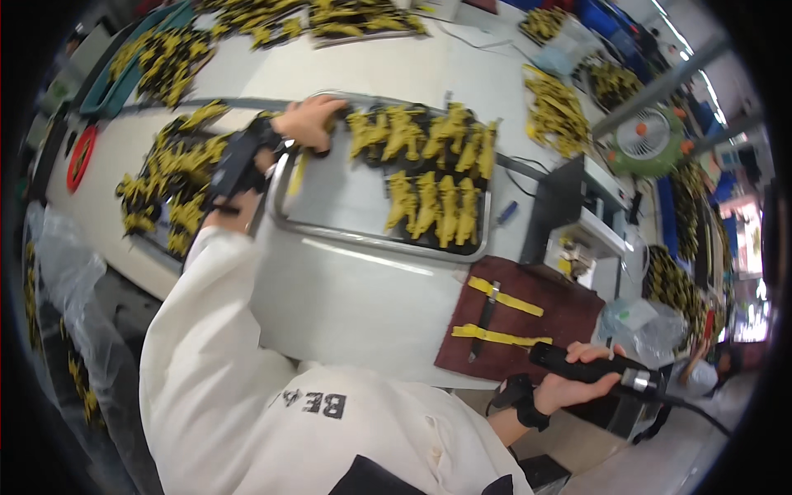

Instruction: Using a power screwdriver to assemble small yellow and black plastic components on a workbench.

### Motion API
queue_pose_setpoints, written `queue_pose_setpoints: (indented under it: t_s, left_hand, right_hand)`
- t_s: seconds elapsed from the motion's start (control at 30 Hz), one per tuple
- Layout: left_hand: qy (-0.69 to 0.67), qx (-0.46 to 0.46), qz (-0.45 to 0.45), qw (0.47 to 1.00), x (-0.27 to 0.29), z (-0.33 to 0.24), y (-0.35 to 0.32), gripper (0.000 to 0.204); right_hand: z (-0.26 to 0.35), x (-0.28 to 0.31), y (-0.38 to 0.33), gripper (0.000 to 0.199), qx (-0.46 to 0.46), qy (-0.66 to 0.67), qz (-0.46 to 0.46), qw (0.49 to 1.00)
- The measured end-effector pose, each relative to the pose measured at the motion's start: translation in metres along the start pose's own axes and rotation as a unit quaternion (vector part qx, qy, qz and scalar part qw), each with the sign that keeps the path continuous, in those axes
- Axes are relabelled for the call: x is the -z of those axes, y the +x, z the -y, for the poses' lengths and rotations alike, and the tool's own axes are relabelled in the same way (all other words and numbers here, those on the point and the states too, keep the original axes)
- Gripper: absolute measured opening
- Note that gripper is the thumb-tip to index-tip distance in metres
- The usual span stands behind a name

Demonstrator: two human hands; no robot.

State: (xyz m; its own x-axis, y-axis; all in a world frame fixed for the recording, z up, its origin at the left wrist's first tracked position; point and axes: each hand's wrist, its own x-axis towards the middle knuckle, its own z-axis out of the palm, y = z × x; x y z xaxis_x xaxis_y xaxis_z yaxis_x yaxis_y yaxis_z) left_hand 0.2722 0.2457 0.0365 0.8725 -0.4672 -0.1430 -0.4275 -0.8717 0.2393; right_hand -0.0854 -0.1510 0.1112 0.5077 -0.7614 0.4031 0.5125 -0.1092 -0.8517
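Observation:
My left hand [308,122] reaches over the far left corner of a metal-rimmed tray [371,240]. Its fingers curl down around a dark piece with a bit of yellow, mostly hidden under them. In the tray, several folded yellow-and-black strap pieces [426,202] lie in two rows toward the right. My right hand [582,381] is closed around a black, corded electric screwdriver [569,361], held at the lower right. Beside its tip, a maroon mat [528,285] bears two yellow straps [503,336] and a black strip crossing them.
More yellow-and-black pieces [177,169] are heaped left of the tray. A blue-handled tool [506,214] lies right of it, near a grey box-shaped machine [598,219]. Farther back are a green fan [648,140], a teal bin [103,92] and further heaps.

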Motion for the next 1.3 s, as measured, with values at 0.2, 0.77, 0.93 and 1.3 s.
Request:
queue_pose_setpoints:
  t_s: [0.2, 0.77, 0.93, 1.3]
  left_hand:
    - [0.011, -0.009, 0.012, 1.000, -0.011, 0.018, -0.017, 0.108]
    - [-0.248, -0.161, -0.322, 0.899, 0.044, -0.201, -0.127, 0.050]
    - [-0.302, -0.301, -0.100, 0.899, -0.051, -0.308, -0.091, 0.050]
    - [-0.222, -0.372, -0.039, 0.900, -0.098, -0.320, -0.103, 0.075]
  right_hand:
    - [-0.015, 0.016, 0.023, 0.048, 0.025, 0.004, -0.001, 1.000]
    - [-0.028, -0.058, 0.120, 0.038, 0.149, -0.020, 0.064, 0.987]
    - [-0.040, -0.059, 0.115, 0.031, 0.063, -0.040, 0.110, 0.991]
    - [-0.010, -0.004, 0.037, 0.060, -0.004, 0.041, 0.151, 0.988]
